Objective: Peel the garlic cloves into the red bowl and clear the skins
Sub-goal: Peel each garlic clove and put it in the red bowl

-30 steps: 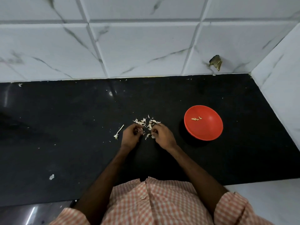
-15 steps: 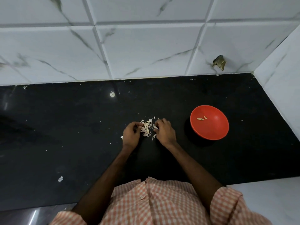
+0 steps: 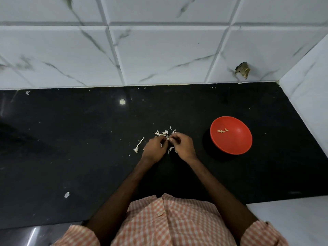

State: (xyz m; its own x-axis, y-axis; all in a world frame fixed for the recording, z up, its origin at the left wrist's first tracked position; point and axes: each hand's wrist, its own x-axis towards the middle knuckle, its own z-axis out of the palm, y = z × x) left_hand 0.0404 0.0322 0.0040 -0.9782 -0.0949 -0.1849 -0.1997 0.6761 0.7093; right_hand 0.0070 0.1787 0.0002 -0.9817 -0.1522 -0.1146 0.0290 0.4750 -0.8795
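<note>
My left hand (image 3: 155, 148) and my right hand (image 3: 182, 146) meet over the middle of the black counter, fingertips together, pinching a small garlic clove (image 3: 168, 139) between them. A scatter of pale garlic skins (image 3: 164, 133) lies just beyond and under my fingers. More skin bits (image 3: 170, 149) show between my palms. The red bowl (image 3: 232, 144) stands to the right of my right hand, apart from it, with a few peeled cloves (image 3: 222, 131) inside.
A white garlic stem (image 3: 139, 145) lies left of my left hand. Stray skin flakes (image 3: 67, 194) dot the black counter (image 3: 71, 139). Tiled walls close the back and the right side (image 3: 310, 89). A dark scrap (image 3: 242, 69) sticks to the back wall.
My hands have come closer together and lifted a clove from the skin pile, fingertips now touching. The garlic stem shows again left of my left hand.
</note>
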